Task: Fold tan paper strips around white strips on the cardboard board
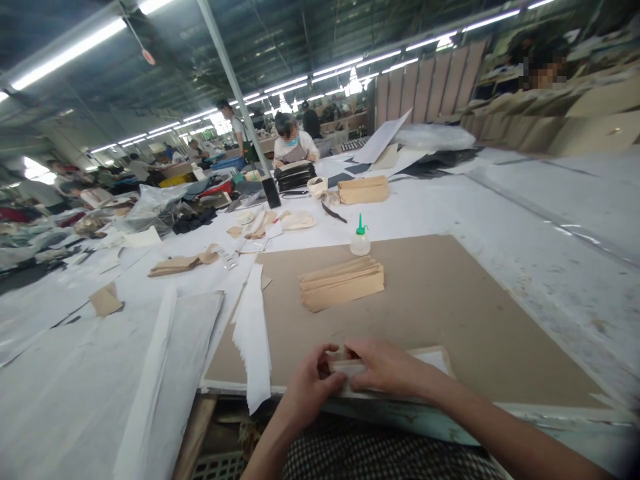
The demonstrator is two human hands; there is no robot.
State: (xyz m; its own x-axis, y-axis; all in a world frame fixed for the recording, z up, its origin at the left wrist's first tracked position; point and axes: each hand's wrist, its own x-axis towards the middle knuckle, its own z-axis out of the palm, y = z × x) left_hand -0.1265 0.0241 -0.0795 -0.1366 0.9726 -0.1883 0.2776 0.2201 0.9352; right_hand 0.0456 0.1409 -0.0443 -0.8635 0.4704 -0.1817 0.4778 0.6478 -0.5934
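Note:
Near the front edge of the brown board (480,320), a tan strip with a white layer on it (435,360) lies flat. My left hand (317,377) is closed on the strip's left end, thumb and fingers curled around it. Just beside it, my right hand (383,365) is closed on the strip's upper edge and covers its middle. The right part of the strip shows beyond my right wrist. Farther back on the board lies a stack of tan strips (343,283). Behind that stack stands a squeeze bottle with a green nozzle (360,241).
White jagged-edged strips (255,340) lie along the board's left side. Another tan stack (363,190) sits farther back. Across the table a co-worker (295,143) bends over a dark pile (295,177). A pole (235,87) rises at the left, with cluttered materials beyond it.

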